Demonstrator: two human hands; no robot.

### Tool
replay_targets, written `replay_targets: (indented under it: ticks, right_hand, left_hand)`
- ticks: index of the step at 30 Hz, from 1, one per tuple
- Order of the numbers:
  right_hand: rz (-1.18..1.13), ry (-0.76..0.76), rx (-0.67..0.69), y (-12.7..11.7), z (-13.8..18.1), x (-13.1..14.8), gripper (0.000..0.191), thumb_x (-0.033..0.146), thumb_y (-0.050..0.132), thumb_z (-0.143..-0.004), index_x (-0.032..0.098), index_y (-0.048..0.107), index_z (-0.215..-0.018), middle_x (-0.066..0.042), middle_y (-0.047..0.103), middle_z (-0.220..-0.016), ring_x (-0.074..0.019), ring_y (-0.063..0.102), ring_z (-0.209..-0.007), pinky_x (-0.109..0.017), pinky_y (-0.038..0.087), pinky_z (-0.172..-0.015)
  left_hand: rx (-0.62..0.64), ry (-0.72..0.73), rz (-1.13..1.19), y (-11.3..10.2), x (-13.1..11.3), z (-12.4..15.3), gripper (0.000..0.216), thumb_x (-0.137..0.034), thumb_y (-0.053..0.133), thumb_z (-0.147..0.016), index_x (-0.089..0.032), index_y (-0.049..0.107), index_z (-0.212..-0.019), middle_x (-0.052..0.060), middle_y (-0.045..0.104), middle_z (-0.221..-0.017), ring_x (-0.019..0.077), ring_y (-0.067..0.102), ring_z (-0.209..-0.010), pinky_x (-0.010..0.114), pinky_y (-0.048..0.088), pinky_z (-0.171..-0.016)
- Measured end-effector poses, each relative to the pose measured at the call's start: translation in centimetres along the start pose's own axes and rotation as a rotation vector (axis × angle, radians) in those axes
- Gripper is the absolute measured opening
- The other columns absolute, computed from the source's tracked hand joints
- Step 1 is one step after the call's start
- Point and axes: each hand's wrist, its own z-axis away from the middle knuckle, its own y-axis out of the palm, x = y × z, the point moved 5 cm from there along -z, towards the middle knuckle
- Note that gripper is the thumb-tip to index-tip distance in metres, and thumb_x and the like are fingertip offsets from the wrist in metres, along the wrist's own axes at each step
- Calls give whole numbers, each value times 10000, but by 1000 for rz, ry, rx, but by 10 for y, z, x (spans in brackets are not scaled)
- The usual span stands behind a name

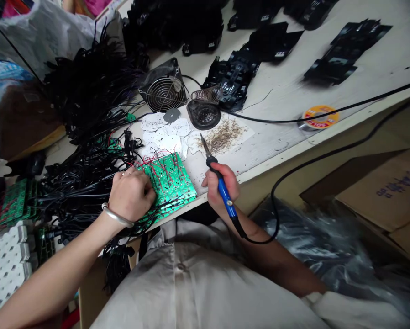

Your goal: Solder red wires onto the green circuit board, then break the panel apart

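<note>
My right hand [222,185] is wrapped round the blue handle of a soldering iron [226,197], whose metal tip points up and away, over the bench beside the circuit board. A green circuit board panel [170,183] lies at the bench's front edge, with thin red and black wires standing off it. Over its left side rests my left hand [132,194], fingers curled; what they grip, if anything, is hidden. Black cables run in a thick bundle [85,196] to the left of that hand. Beyond the iron's tip sit a dark tip-cleaning dish [204,115] and scattered brown solder residue [225,137].
A small fan with a wire grille [165,91] stands behind white paper discs [165,132]. A solder spool [319,117] lies near the right edge, where the iron's cord passes. Black plastic housings [345,52] are spread along the back. Cardboard boxes [383,192] stand below, right.
</note>
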Motion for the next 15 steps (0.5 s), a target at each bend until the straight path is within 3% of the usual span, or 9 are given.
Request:
replay_targets:
  ticks: [15]
  right_hand:
    - [-7, -156, -55, -2, 0, 13, 232, 206, 542, -874, 232, 548, -1105, 4, 630, -815, -90, 558, -504, -253, 489, -535]
  left_hand:
    - [15, 2, -25, -2, -2, 0, 171, -235, 452, -741, -184, 588, -651, 77, 671, -809, 280, 572, -911, 417, 391, -771]
